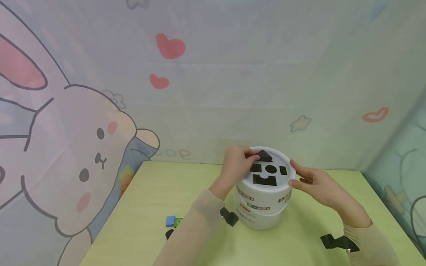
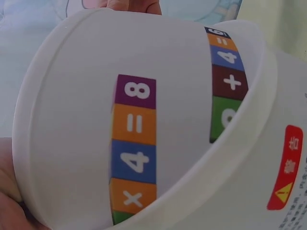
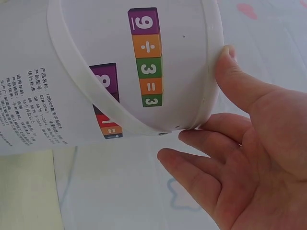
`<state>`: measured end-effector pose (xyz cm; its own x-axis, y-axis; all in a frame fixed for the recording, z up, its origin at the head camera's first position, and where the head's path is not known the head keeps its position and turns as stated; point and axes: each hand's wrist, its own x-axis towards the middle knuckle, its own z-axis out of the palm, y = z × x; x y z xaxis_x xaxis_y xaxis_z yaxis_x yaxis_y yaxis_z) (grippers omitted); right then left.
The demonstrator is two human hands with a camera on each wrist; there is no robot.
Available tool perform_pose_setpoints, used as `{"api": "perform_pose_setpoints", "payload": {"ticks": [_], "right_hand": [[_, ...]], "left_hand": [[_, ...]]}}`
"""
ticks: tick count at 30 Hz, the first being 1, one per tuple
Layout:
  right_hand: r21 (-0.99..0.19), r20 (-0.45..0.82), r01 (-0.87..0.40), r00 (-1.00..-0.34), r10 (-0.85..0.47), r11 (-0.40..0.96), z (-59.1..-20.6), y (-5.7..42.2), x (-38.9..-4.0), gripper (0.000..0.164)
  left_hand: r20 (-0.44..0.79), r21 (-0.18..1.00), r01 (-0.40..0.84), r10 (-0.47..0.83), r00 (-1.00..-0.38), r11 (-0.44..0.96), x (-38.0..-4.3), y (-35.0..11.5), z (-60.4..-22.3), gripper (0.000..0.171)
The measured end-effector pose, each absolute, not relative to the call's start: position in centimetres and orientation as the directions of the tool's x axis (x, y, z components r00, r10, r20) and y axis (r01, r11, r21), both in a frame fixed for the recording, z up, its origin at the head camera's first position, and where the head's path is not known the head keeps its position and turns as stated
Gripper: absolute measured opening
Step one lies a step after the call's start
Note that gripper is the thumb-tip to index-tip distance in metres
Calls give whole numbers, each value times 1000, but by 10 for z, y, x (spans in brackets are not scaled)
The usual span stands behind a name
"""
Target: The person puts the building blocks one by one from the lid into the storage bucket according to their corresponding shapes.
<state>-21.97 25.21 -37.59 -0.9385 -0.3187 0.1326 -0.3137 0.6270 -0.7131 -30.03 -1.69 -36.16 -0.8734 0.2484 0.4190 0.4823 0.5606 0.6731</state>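
Observation:
A white lidded bucket (image 1: 259,207) with printed number blocks on its side stands on the table. Several dark shaped openings cut through its lid (image 1: 279,157). My left hand (image 1: 234,164) reaches over the lid, thumb and index finger pinching the left corner of a dark triangular piece (image 1: 264,156) at the far openings. Whether the piece sits in an opening or above it, I cannot tell. My right hand (image 1: 316,184) rests against the bucket's right rim. In the right wrist view, the thumb (image 3: 230,55) touches the rim while the other fingers spread loosely below.
Left of the bucket, a blue block (image 1: 170,221) and a green block (image 1: 178,222) lie beside a dark piece (image 1: 169,234), partly behind my left sleeve. The pale green table (image 1: 159,184) meets a printed curtain (image 1: 233,92) at its back edge.

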Motion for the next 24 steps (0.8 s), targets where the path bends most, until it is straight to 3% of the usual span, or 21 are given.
{"api": "perform_pose_setpoints", "payload": {"ticks": [24], "right_hand": [[-704,146,-326,-936,-321,631,-376,252,-224,77]], "left_hand": [[332,640,427,272,-903,639,-309,-9,-356,6]]}}
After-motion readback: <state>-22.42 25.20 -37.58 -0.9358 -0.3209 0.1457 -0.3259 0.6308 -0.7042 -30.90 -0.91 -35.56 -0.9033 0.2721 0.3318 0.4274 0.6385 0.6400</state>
